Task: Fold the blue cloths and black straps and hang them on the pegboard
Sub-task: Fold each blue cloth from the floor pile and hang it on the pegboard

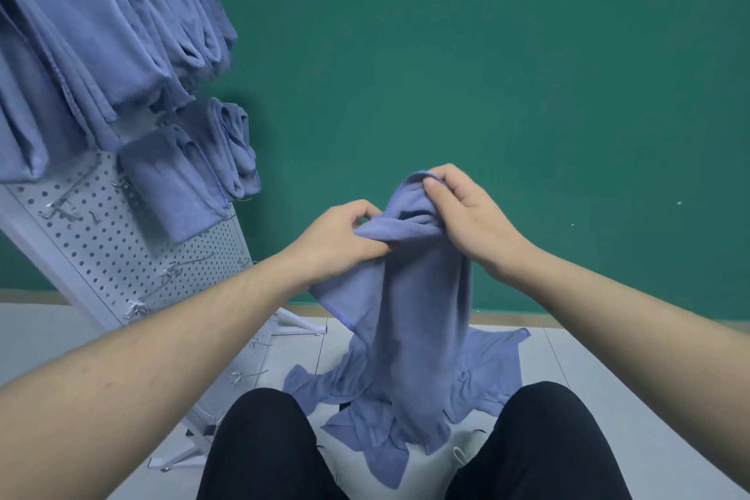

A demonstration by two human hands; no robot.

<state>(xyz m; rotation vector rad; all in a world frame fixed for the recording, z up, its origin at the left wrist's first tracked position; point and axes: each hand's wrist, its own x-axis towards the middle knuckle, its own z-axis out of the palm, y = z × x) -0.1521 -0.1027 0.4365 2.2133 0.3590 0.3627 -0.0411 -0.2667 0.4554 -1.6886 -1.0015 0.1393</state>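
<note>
Both hands hold one blue cloth (422,308) up in front of the green wall (487,73), to the right of the white pegboard (121,256). The left hand (341,239) grips the cloth's upper left edge, fingers curled over the fabric with the thumb tucked under it. The right hand (466,215) pinches the top fold, thumb and fingertips pressed into the bunched cloth; the fingertips themselves are partly buried in the fabric. The cloth hangs straight down from the hands, and its lower end merges with a heap of blue cloths (479,369) on the pale floor (608,357), right of the pegboard's foot, so where one cloth ends and the next begins is hard to tell. A small dark patch shows at the heap's left side; whether it is a strap cannot be told. The person's black-trousered knees (259,442) hide the near part of the heap.

On the pegboard, folded blue cloths (101,32) hang in rows across its upper part, cut off by the left and top edges. Bare metal hooks (178,268) stick out below them.
</note>
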